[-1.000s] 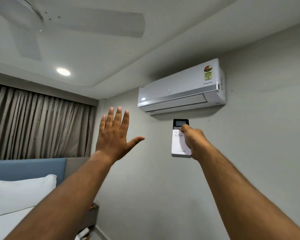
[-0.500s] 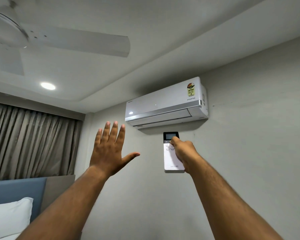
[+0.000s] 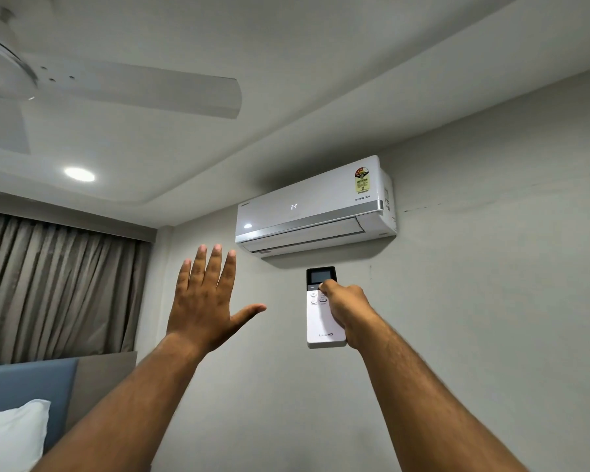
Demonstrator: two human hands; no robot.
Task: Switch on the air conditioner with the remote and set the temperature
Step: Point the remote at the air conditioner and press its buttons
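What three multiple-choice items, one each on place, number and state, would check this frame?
1. Where is the remote relative to the AC?
A. just below it
B. above it
C. on the bed

2. What number shows on the AC front?
A. 18
B. 24
C. 30

3. How is the left hand?
A. closed in a fist
B. holding the remote
C. open and empty

Key: 1 A, the remote is raised under the unit's lower edge. 2 B, the lit digits read 24. 3 C, the fingers are spread with nothing in them; the right hand holds the remote.
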